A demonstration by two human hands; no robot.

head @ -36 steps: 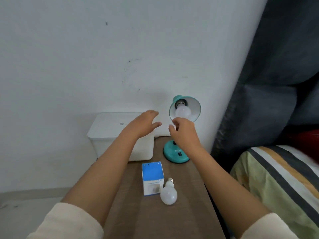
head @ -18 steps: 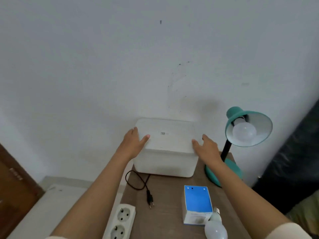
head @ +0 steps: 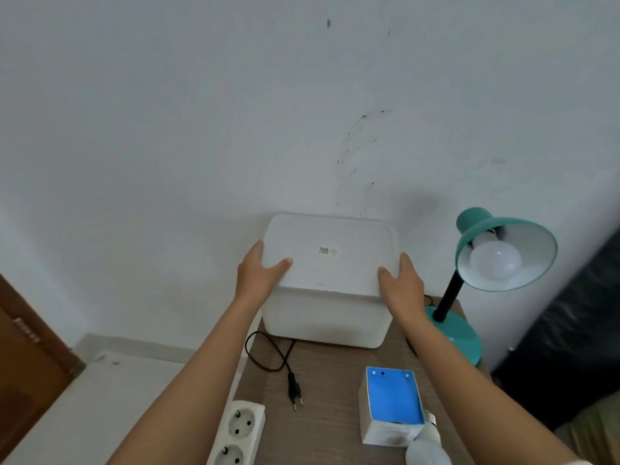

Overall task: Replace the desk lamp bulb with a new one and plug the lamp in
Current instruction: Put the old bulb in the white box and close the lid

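A teal desk lamp [head: 469, 236] stands at the table's right edge with a white bulb [head: 496, 260] in its shade. Its black plug [head: 295, 392] lies loose on the table beside a white power strip [head: 236, 434]. A second white bulb [head: 427, 446] lies by a blue and white bulb carton [head: 392, 404] at the front. My left hand [head: 258, 275] grips the left edge of the lid [head: 330, 253] of a white box, thumb on top. My right hand [head: 402, 283] grips the lid's right edge. The lid sits tilted above the box body [head: 322, 318].
The wooden table [head: 332, 370] stands against a white wall. A brown door [head: 23, 357] is at the far left, and dark fabric [head: 570, 330] hangs at the right behind the lamp. The lamp's cord [head: 265, 354] loops in front of the box.
My hands left the lamp and went to the white box. They now grip both sides of its lid, which has come up off the box. The view swung left.
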